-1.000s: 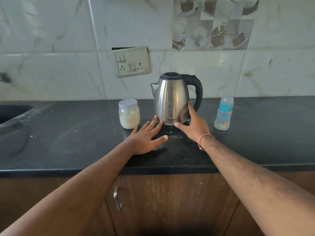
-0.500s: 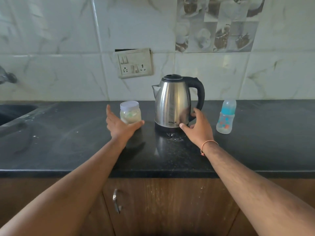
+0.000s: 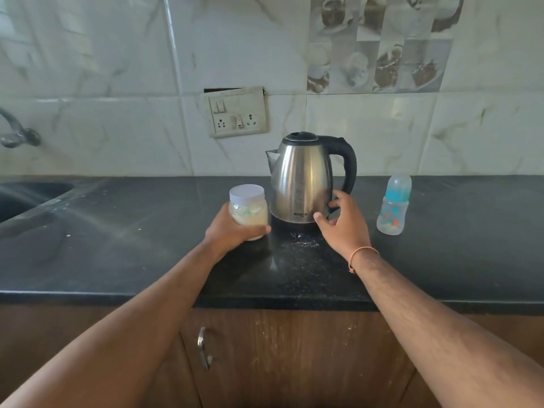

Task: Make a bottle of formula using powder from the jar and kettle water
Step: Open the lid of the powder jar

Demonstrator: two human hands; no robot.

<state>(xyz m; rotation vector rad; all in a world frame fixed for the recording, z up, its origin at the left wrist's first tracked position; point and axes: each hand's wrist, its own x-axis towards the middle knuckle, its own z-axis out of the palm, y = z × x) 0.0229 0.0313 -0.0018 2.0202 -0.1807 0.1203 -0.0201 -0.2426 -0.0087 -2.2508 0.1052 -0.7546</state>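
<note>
Left hand [image 3: 232,231] is clamped on the jar [image 3: 248,212]; right hand [image 3: 344,223], fingers apart, rests against the kettle [image 3: 301,181]. Jar should be steadied while its lid, at 12 o'clock, is unscrewed.

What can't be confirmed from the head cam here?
- Water level in the stainless steel kettle: opaque wall, black lid shut.
- Grip on the clear white-lidded powder jar: left hand hides its lower left side and base.
- Contents of the clear baby bottle with blue cap: too small.
- Dark sink: cut off at left edge.
</note>
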